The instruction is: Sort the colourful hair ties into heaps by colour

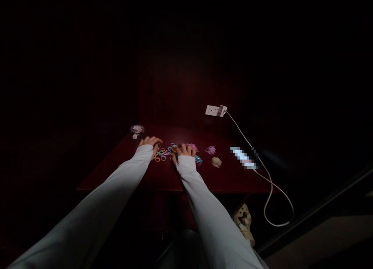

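Several small coloured rings (163,158) lie spread on the dark red table (116,176) between my two hands. My left hand (150,141) rests at the left edge of the rings, palm down, fingers apart. On their right side my right hand (184,150) lies palm down with its fingers apart, touching or close above the rings. Next to it are a pink pile (192,147) and a blue pile (198,160), the blue one partly hidden by my sleeve. Farther right sit a purple pile (210,150) and a pale yellow pile (216,162).
A clear round container (137,129) stands at the table's back left. A lit, blurred-out device (243,157) lies at the right, its white cable (270,179) looping up to a charger in the wall socket (213,110). A beige clog (243,218) shows below the table.
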A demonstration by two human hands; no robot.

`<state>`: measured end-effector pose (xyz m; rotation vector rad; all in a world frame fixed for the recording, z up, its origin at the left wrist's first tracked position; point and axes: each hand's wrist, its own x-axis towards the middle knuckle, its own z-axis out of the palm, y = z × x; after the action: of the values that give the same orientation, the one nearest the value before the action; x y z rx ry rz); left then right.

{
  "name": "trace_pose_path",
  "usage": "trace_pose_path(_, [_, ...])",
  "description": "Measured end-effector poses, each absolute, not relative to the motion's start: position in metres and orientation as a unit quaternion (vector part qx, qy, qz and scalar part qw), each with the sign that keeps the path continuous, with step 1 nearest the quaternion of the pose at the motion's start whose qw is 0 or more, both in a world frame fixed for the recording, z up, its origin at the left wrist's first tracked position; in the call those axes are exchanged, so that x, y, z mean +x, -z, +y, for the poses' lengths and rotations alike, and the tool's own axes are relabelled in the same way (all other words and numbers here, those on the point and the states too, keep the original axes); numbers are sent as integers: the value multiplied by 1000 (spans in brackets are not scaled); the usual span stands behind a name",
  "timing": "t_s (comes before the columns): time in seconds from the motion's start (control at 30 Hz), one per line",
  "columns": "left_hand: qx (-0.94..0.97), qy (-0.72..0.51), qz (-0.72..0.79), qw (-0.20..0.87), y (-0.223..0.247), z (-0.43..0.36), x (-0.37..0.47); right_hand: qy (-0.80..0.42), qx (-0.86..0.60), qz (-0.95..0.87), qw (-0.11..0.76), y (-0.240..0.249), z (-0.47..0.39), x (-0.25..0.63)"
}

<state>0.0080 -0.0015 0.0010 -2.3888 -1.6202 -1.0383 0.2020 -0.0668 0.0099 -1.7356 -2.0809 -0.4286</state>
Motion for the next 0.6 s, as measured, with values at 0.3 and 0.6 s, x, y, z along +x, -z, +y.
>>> trace_pose_path(0.3, [-861, 286, -421, 8, 2, -6, 15, 108, -611, -761, 191, -9, -65, 204])
trace_pose_path(0.6, [-858, 259, -444, 4, 0, -1, 9, 126, -628, -743, 194, -6, -63, 201])
